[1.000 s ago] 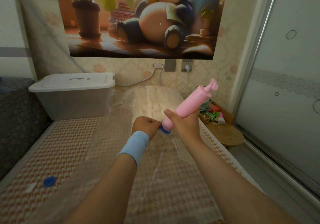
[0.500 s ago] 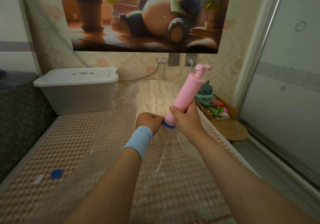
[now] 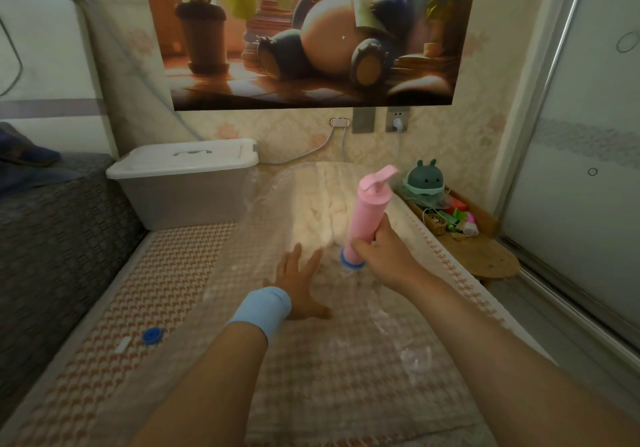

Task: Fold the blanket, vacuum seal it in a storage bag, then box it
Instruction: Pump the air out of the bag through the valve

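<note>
A clear plastic storage bag (image 3: pixel 263 294) lies along the patterned bed, with the folded cream blanket (image 3: pixel 329 201) inside its far end. My right hand (image 3: pixel 381 252) grips a pink hand pump (image 3: pixel 369 214) that stands nearly upright, its base on the bag's blue valve (image 3: pixel 351 262). My left hand (image 3: pixel 299 280), with a light blue wristband, rests flat and open on the bag just left of the valve. A loose blue valve cap (image 3: pixel 151 336) lies on the bed at the left.
A lidded translucent storage box (image 3: pixel 183 183) stands at the bed's far left. A grey sofa arm (image 3: pixel 52 239) borders the left side. A small wooden side table (image 3: pixel 481 252) with toys sits at the right, beside a sliding door (image 3: pixel 588 169).
My left hand let go near the valve and now lies flat with fingers spread. The pump tilted from slanted to nearly upright on the valve. The camera view tilted.
</note>
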